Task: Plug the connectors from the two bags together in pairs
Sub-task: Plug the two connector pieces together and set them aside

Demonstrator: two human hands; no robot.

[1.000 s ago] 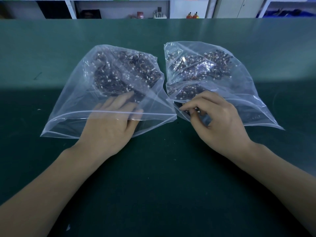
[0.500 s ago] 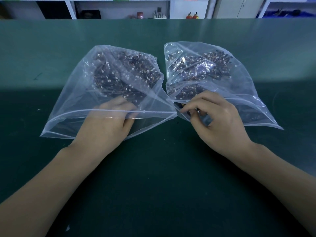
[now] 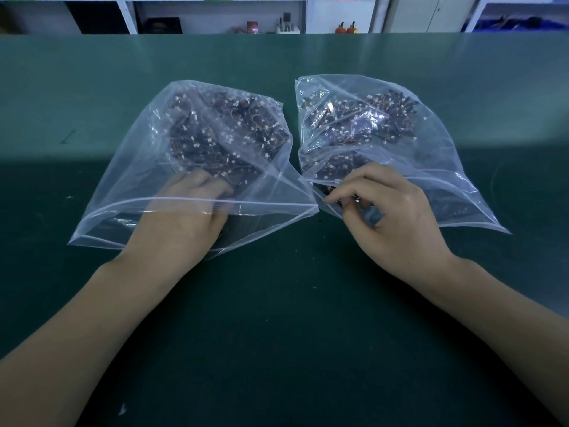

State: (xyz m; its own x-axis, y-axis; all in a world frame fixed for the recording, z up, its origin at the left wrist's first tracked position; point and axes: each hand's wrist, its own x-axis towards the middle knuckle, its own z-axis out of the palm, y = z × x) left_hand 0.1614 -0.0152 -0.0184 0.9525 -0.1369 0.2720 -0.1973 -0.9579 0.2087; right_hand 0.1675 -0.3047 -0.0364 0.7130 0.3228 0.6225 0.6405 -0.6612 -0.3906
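The left bag (image 3: 123,192) lies open-mouthed on the green worktop (image 3: 277,334). The left hand (image 3: 181,223) is inside it, fingers curled at the near edge of the pile of connectors (image 3: 228,134); whether its grip holds anything cannot be told through the plastic. The right bag (image 3: 431,161) lies just beside it, their near corners touching. The right hand (image 3: 397,223) sits at its mouth, its grip narrow, pinching a small connector (image 3: 355,200) between thumb and fingertips.

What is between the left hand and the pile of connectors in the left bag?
Nothing: in the head view the left hand is inside the left bag, its fingertips at the pile of connectors.
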